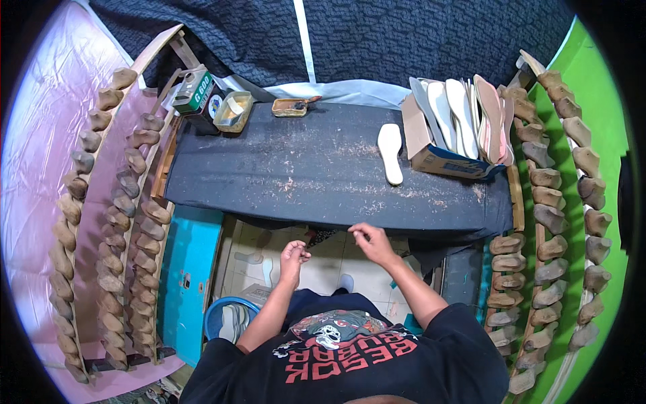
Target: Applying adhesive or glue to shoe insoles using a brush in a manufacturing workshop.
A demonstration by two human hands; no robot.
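My left hand [294, 254] is in front of the table's near edge with its fingers curled inward. Whether anything small is between them cannot be made out. Farther right, my right hand [372, 242] is close to the cloth's hanging front edge, its fingers loosely bent and apart, with nothing visible in it. The dark cloth-covered table [256, 158] lies just beyond both hands, strewn with light brown crumbs. On its right half lies a single cream insole [390, 153], touched by neither hand. Beside it a cardboard box [431, 158] holds several upright insoles [460, 116].
At the table's far left are a green-and-white can [195, 94], a square tub [233, 112] and a shallow tray with a brush [291, 108]. Racks of wooden shoe lasts [111, 232] flank both sides. A blue basin [214, 316] is by my left arm.
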